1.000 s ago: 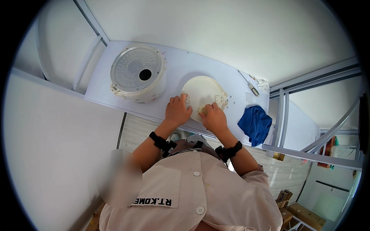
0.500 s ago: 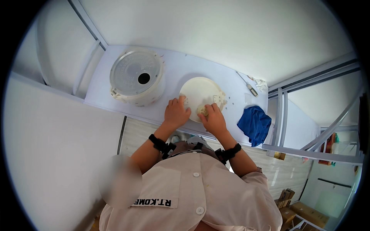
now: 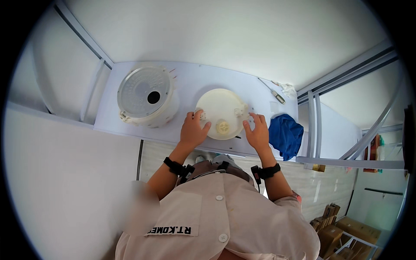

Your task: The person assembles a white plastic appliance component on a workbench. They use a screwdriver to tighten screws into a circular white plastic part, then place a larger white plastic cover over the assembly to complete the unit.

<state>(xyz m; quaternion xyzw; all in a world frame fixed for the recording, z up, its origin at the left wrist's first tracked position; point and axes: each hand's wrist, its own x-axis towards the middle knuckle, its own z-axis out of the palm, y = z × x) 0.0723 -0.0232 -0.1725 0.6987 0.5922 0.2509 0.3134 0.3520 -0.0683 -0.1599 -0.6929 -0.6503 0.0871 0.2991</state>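
A round cream plastic lid (image 3: 219,102) lies on the pale tabletop in front of me, with small white fittings near its left and right edges. On its near part sits a small pale-yellow round cap (image 3: 222,127) with a spoked face. At the lid's left rim is my left hand (image 3: 194,129), fingertips beside the fitting there and thumb spread toward the cap. My right hand (image 3: 257,131) is at the right rim, thumb and fingers apart, holding nothing. Whether its fingertips touch the rim I cannot tell.
A white drum (image 3: 167,106) with a clear-grey top and a dark round hole stands at the left. Toward the right lie a screwdriver (image 3: 278,97), crumpled white material (image 3: 287,90) and a blue cloth (image 3: 286,135). Tiny pieces lie right of the lid. A wall and metal frame bound the table.
My right hand has let go of the cap and moved right to the lid's edge, its fingers spreading. The cap stays on the lid. My left hand remains near the left rim.
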